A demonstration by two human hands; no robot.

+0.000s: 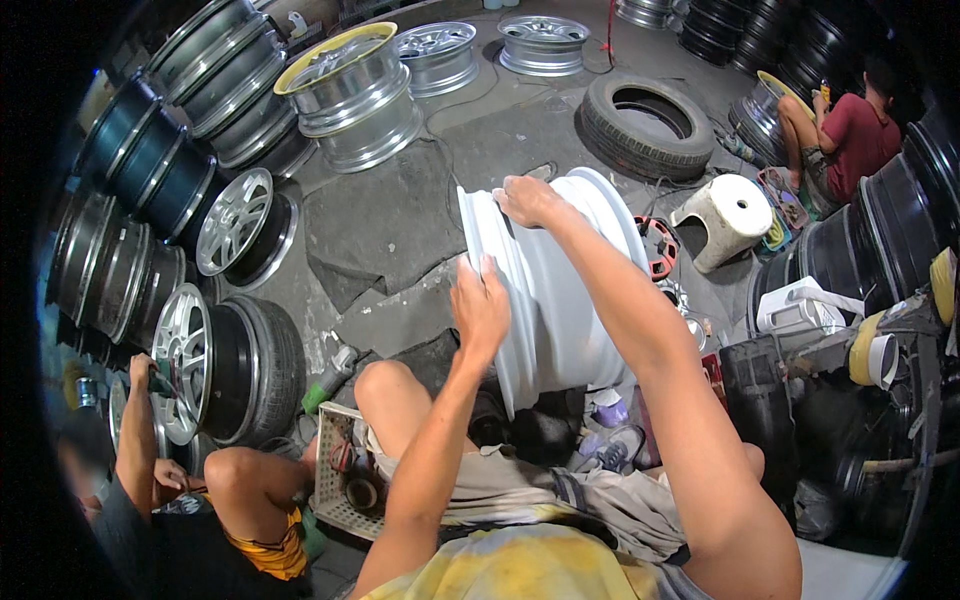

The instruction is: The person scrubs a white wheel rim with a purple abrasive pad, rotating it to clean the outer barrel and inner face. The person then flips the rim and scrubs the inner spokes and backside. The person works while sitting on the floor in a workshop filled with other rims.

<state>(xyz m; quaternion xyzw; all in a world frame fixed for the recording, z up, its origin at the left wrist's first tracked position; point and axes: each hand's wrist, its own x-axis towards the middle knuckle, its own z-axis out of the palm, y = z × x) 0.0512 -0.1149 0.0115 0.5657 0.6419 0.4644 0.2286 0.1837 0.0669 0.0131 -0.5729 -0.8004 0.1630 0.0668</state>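
Note:
A white painted wheel rim [560,300] stands on its edge on the floor between my knees. My right hand [528,200] rests on the top of its rim edge, fingers curled over it. My left hand [480,305] presses flat against the rim's near left flank, fingers pointing up. Whether the left hand holds a small pad or sandpaper is hidden. Under the rim lie dark rags and my shoes [610,445].
Stacks of metal rims [355,85] and tyres on rims [230,360] line the left and back. A loose tyre [645,125] and a white stool [725,215] lie beyond. A person [200,500] crouches at lower left beside a white basket [335,480]; another person [850,135] sits at the right.

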